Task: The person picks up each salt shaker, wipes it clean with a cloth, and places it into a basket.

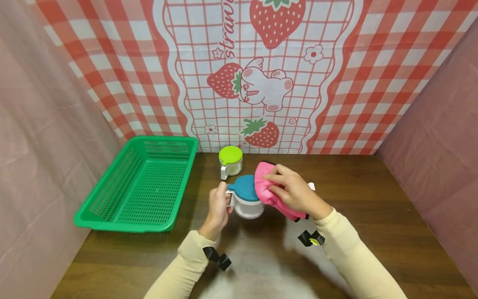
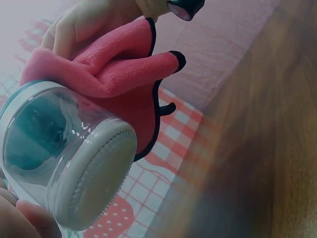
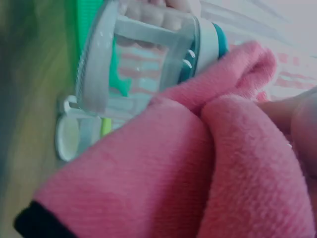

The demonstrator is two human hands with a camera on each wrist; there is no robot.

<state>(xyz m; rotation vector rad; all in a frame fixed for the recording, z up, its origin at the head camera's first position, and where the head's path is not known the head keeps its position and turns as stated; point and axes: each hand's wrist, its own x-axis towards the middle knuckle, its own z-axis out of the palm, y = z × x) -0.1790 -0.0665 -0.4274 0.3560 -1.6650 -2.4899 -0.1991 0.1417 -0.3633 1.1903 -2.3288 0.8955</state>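
My left hand [image 1: 218, 206] grips the white handle of a clear seasoning jar [image 1: 249, 209] with a blue lid [image 1: 246, 188]. The jar is held up off the table, its pale round base [image 2: 101, 181] showing in the left wrist view. In my right hand [image 1: 291, 189] a pink cloth [image 1: 266, 191] with black edging is bunched between fingers and thumb. The cloth lies against the right side of the lid and jar, its folds [image 3: 148, 163] hiding part of the jar in the right wrist view.
A second, similar jar with a lime-green lid [image 1: 230, 155] stands behind the blue-lidded one. At the left is a green plastic basket [image 1: 181, 182]. A small white object [image 1: 311, 186] peeks out beyond my right hand. Strawberry-print cloth [image 1: 261, 83] hangs along the table's [image 1: 373, 216] back edge.
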